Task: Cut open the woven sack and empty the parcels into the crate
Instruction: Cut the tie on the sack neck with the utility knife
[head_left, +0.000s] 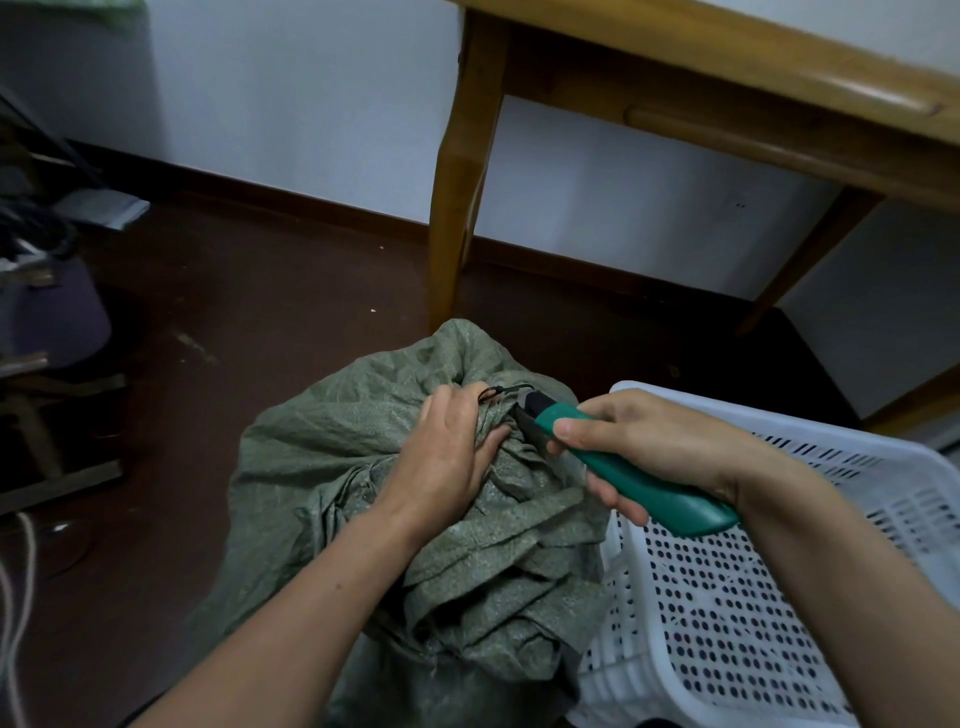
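Barely begun: left hand (447, 457) clamped on tied sack (363, 467) neck, right hand (649, 447) gripping green knife (639, 480); crate (727, 597) without parcels.

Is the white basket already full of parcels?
No, the white crate shows only its bare holey floor, and the green sack is tied shut beside it.

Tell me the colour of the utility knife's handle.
Teal green, with a black tip at the blade end: the plastic utility knife, held in the right hand. Head view shows it.
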